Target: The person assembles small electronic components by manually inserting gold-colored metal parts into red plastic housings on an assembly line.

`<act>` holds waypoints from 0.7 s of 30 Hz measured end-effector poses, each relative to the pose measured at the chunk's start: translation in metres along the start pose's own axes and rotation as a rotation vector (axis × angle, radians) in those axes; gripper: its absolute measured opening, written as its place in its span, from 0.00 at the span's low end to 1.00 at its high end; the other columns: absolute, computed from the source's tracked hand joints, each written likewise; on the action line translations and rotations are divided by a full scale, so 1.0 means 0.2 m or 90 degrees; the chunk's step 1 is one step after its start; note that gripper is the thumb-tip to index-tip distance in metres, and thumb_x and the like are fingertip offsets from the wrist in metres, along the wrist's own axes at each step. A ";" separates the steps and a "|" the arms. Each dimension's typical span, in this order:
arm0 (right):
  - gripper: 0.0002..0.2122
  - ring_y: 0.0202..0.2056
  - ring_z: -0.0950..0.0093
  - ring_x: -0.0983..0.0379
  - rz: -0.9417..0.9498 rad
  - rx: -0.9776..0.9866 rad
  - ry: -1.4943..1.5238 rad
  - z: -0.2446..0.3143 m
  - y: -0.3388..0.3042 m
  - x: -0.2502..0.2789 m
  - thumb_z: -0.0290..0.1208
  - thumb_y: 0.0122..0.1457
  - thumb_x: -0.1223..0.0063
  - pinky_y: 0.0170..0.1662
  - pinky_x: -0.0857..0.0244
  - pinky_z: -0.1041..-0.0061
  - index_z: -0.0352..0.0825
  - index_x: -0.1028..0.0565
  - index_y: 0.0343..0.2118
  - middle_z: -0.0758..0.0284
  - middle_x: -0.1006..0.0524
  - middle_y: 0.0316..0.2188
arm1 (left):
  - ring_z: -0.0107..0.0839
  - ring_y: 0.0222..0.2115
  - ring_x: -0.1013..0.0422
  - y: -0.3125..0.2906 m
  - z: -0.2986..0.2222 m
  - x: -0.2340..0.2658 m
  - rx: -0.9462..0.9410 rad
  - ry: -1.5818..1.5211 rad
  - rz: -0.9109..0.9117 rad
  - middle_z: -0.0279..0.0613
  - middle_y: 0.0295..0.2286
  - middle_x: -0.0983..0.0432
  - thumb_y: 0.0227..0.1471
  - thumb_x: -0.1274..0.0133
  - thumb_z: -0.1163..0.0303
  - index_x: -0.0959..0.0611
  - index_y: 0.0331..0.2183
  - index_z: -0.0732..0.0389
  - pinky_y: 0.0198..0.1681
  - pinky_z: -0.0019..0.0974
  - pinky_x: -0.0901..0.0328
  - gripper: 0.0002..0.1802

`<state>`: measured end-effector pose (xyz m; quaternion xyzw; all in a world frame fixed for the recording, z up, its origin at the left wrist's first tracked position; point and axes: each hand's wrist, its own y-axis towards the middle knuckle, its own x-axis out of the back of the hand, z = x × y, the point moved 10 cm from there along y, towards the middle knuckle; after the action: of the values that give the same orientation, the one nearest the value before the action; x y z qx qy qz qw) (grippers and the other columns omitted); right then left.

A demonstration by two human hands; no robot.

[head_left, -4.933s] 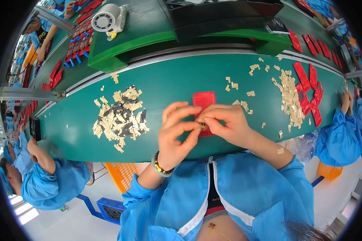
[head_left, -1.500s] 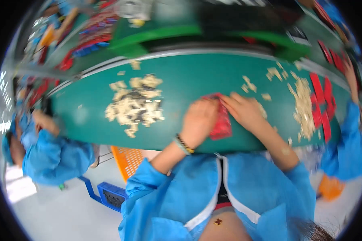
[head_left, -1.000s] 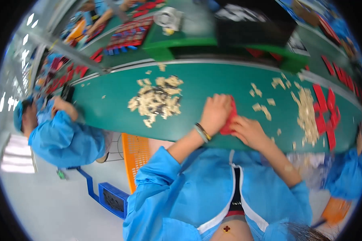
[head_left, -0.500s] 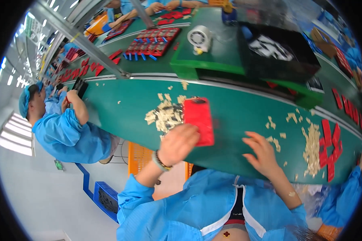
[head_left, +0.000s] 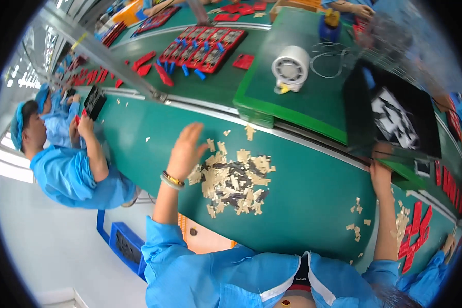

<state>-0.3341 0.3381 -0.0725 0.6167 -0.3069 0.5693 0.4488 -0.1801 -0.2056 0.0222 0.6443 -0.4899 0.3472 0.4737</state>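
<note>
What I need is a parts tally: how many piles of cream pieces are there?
2: a mixed pile with black pieces beside the left hand; another pile by red pieces, maybe partly behind the right forearm.

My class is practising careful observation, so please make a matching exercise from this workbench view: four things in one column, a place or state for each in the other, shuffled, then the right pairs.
Column one
1. Left hand
2. Right hand
3. Beige and dark pieces
4. White fan

Column two
A. On top of the raised green stand
B. Heaped together on the green table
C. By the stand's near edge, just below the black box
D. Open, with no object seen in it

Right pairs: 1-D, 2-C, 3-B, 4-A
</note>
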 end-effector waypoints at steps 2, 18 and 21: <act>0.14 0.40 0.50 0.31 -0.006 0.006 -0.081 -0.15 0.05 -0.10 0.38 0.60 0.54 0.45 0.38 0.55 0.30 0.27 0.37 0.48 0.27 0.39 | 0.52 0.53 0.38 -0.07 -0.07 -0.09 -0.010 -0.052 0.089 0.55 0.51 0.35 0.45 0.40 0.70 0.31 0.52 0.64 0.55 0.45 0.39 0.32; 0.15 0.34 0.69 0.29 -0.242 0.399 0.108 1.00 -0.47 0.52 0.29 0.40 0.44 0.34 0.33 0.73 0.35 0.25 0.35 0.65 0.27 0.33 | 0.34 0.42 0.30 -0.24 0.13 -0.37 0.118 -0.355 -0.082 0.47 0.38 0.24 0.56 0.54 0.77 0.22 0.38 0.64 0.47 0.40 0.36 0.08; 0.13 0.33 0.72 0.30 -0.166 0.361 0.199 1.04 -0.42 0.59 0.28 0.43 0.48 0.33 0.36 0.75 0.35 0.26 0.35 0.68 0.28 0.32 | 0.38 0.30 0.26 -0.14 -0.04 -0.11 0.001 -0.214 -0.164 0.48 0.34 0.22 0.59 0.58 0.77 0.27 0.48 0.66 0.37 0.36 0.31 0.15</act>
<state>-0.1517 0.2001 0.0374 0.6561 0.0176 0.6575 0.3700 -0.1594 -0.1887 -0.0018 0.7508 -0.4749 0.1718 0.4256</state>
